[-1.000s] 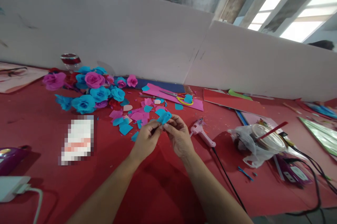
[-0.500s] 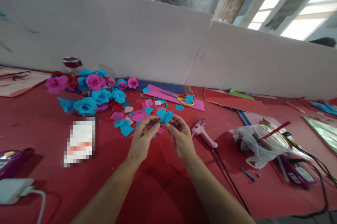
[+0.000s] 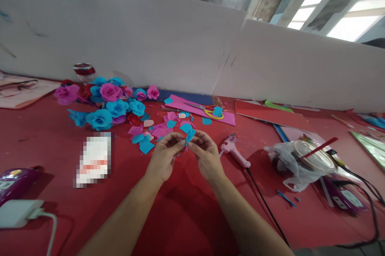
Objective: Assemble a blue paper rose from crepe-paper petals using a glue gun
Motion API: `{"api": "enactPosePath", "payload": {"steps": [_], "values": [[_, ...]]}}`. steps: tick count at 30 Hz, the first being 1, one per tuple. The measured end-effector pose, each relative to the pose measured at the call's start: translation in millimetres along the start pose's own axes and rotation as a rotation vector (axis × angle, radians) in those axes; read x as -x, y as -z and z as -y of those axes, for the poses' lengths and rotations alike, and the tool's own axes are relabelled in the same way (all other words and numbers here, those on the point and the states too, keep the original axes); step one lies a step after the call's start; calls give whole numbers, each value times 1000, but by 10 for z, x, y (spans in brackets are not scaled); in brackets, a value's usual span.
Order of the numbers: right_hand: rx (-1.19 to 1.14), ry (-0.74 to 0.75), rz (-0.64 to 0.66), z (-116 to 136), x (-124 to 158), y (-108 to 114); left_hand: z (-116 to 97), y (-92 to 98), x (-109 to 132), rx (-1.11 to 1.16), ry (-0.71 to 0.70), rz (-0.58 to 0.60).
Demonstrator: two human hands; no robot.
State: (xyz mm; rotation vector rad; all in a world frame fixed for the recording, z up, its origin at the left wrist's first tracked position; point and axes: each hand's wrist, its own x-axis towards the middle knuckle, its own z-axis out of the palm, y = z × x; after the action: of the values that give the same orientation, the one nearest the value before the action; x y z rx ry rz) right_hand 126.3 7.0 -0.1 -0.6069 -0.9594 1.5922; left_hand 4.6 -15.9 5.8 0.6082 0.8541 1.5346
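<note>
Red cloth covers a long craft table point(image 3: 60, 139) backed by pale partition boards point(image 3: 156, 43), where a person's two bare hands meet near the middle of the scene over a scatter of cut paper. Both hands are closed in a pinch on one small blue paper petal point(image 3: 190, 135): the left hand point(image 3: 164, 155) grips its lower end between thumb and fingertips, and the right hand point(image 3: 206, 155) pinches it from the right side, the two sets of fingertips almost touching. The petal is held just above the cloth, its long axis close to upright and leaning slightly to the right, the broad free end pointing up and away toward the far boards and the narrow end buried in the fingers. Judging by the grip, the step in hand is shaping or rolling this piece; the next move seems to call for a fine twist of the fingertips with light pressure, since thin paper would crease or tear easily. Loose pink and blue petals point(image 3: 150, 131) lie just beyond the hands, finished paper roses point(image 3: 105, 103) sit farther left, scissors point(image 3: 207, 109) rest on a pink sheet point(image 3: 180, 103) at the far side, and a pink glue gun point(image 3: 234, 151) lies near the right hand.
</note>
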Motion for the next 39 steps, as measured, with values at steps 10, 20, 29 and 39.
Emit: {"api": "enactPosePath", "payload": {"steps": [10,20,29,39], "values": [[25,-64,6,98,-15,22,13,35,1,-10,210,152],[1,-170,116,195,-31,49,-50,45,20,-125,236,249],[203,0,64,295,-15,75,45,63,-31,-322,-20,181],[302,30,-50,305,33,-12,114,59,-54,-413,-101,140]]}}
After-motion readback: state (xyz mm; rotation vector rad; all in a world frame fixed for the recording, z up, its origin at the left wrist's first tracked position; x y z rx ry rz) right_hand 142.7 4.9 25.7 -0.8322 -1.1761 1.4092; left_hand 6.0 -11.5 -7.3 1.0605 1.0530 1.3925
